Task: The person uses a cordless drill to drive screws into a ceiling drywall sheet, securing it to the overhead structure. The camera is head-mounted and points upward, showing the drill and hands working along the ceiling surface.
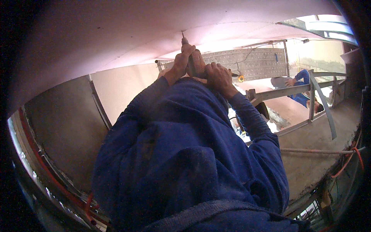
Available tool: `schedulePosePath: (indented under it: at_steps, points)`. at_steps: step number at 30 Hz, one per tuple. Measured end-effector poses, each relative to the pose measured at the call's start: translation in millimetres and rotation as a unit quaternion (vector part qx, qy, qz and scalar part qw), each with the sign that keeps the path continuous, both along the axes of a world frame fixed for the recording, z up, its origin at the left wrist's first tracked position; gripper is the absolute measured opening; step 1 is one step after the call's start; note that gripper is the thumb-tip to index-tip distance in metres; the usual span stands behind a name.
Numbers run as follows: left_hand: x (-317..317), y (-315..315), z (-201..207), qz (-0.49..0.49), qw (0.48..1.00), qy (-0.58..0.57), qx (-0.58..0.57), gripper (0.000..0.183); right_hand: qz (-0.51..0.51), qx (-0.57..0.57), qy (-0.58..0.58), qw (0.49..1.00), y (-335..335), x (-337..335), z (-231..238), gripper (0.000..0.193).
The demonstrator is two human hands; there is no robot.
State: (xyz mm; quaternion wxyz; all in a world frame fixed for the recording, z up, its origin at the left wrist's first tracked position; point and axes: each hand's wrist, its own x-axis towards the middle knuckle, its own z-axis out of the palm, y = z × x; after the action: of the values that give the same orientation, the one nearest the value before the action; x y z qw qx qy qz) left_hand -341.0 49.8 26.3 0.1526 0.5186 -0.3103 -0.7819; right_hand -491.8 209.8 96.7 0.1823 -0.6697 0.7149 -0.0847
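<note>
A power drill (pixel 198 65) points up at a pale pinkish board (pixel 131 36) overhead, and the tip of its thin bit meets or nearly meets the surface. My left hand (pixel 181 65) is closed around the front of the drill, just below the chuck. Lower and to the right, my right hand (pixel 221 78) is closed on the rear of the drill; the grip and trigger are hidden behind the fingers. Both forearms are raised in blue sleeves. Small dark dots mark the board to the left of the bit.
Behind the drill runs a perforated metal plank (pixel 259 62). A metal frame (pixel 312 92) stands at the right, with a person (pixel 300 87) in blue beyond it. A rope (pixel 313 151) crosses the lower right, and a grey wall (pixel 63 127) rises at the left.
</note>
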Motion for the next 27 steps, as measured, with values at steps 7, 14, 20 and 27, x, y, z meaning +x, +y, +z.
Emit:
schedulePosePath:
  at_steps: [7, 14, 20, 27]
  points:
    - [-4, -7, -7, 0.041, 0.997, 0.056, 0.028, 0.062, 0.000, -0.002, -0.001, 1.000, -8, -2, -4, 0.021]
    - [-4, -6, 5, 0.018, 0.999, 0.034, -0.001, 0.057, -0.017, 0.035, 0.009, 0.999, -10, -2, -4, 0.029]
    - [-5, -9, -2, 0.019, 1.000, 0.014, 0.016, 0.053, -0.018, 0.040, -0.010, 0.999, -13, -2, 2, 0.034]
    - [-4, -12, -8, 0.025, 0.999, 0.047, -0.005, 0.054, -0.003, 0.038, -0.006, 0.999, -17, -3, 18, 0.019]
